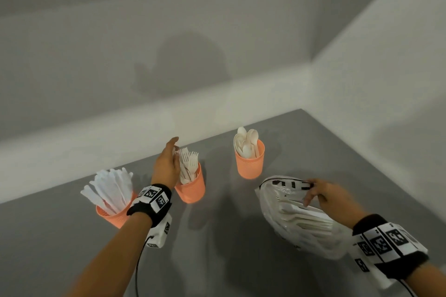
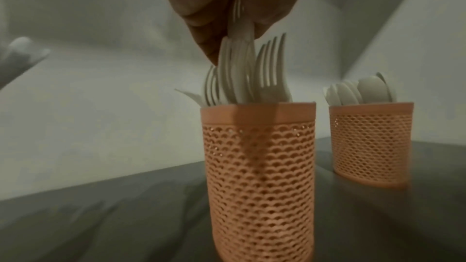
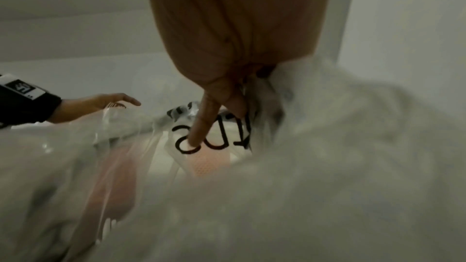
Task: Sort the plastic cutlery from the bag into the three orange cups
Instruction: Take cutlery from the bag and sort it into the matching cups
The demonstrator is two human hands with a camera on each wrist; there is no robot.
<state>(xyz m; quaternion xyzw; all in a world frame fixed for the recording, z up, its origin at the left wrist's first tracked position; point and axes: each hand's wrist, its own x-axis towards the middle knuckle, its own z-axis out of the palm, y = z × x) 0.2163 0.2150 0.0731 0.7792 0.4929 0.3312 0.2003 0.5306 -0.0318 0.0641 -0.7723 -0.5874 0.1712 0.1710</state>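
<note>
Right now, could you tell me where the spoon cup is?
In the head view, the spoon cup stands farthest right of the three, beyond the bag and right of the fork cup.

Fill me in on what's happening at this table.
A person is sorting plastic cutlery into three orange cups. The left hand is at the forks in the middle cup; whether it grips one is unclear. The right hand pinches the bag, which still holds cutlery. Knives and spoons fill the other cups.

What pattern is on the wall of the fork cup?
The fork cup is orange with a scale-like mesh of small holes below a plain rim band; the left wrist view shows it best.
</note>
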